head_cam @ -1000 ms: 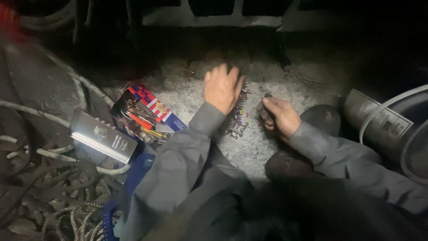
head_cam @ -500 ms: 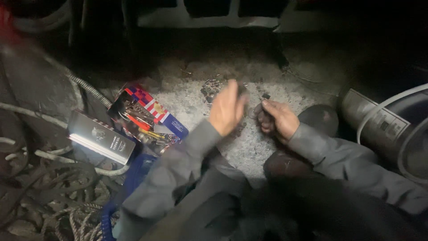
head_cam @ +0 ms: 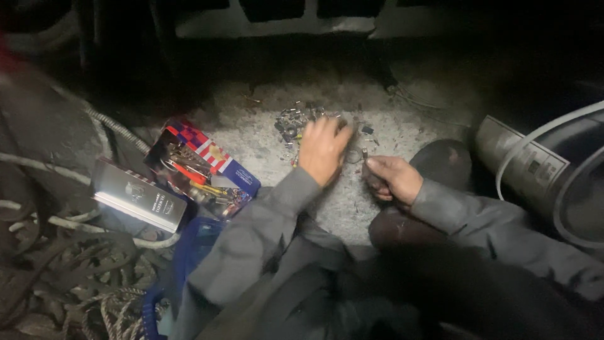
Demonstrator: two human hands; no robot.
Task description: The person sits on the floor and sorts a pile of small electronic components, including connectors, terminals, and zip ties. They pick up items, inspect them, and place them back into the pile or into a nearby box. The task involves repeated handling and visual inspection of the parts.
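Our right hand (head_cam: 391, 178) pinches a small dark part, fingers closed. Left hand (head_cam: 322, 150) rests loosely spread on the scattered fittings (head_cam: 296, 123) beyond. Risk: dim light, gritty floor (head_cam: 264, 135); a nudge could lose pieces.

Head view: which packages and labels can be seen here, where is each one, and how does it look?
Open package: on the floor left of the left hand, flat box, red, white and blue edges, small tools inside.
Silver box: beside that package, further left, long, shiny grey.
Label: on the dark cylinder at the right edge, pale rectangle with dark print.
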